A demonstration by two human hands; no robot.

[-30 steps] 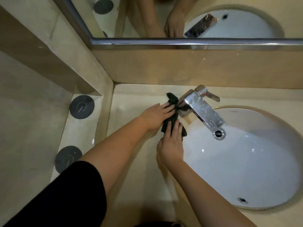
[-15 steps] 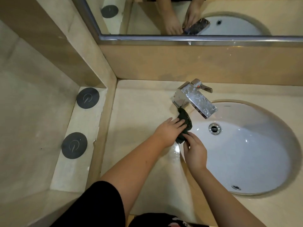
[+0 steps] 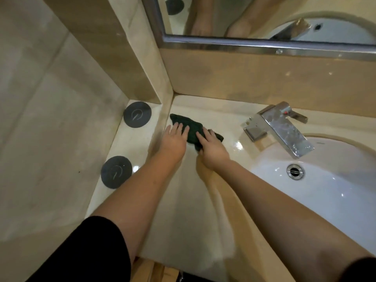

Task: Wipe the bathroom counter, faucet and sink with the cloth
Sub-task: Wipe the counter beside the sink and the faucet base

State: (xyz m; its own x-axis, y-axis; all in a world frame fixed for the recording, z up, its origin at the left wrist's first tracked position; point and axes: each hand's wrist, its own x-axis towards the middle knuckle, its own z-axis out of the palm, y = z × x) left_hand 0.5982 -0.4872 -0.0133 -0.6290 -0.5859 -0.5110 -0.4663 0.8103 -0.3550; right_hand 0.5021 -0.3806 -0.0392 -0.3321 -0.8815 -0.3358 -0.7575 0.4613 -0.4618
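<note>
Both hands are flat on the dark cloth (image 3: 190, 130) in the table's (image 3: 189, 210) back-left corner, well left of the faucet (image 3: 278, 127). The left hand (image 3: 174, 139) and right hand (image 3: 211, 148) press with fingers spread, no closed grip as far as this angle shows. Best now: keep even pressure and sweep in overlapping strokes toward the sink (image 3: 335, 196).

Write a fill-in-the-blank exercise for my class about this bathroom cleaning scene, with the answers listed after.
1. Both hands press a dark cloth onto the ____.
2. The cloth lies to the ____ of the faucet.
3. The ledge beside the counter holds ____ round dark discs.
4. The basin of the sink is ____ in colour.

Answers: counter; left; two; white
</note>
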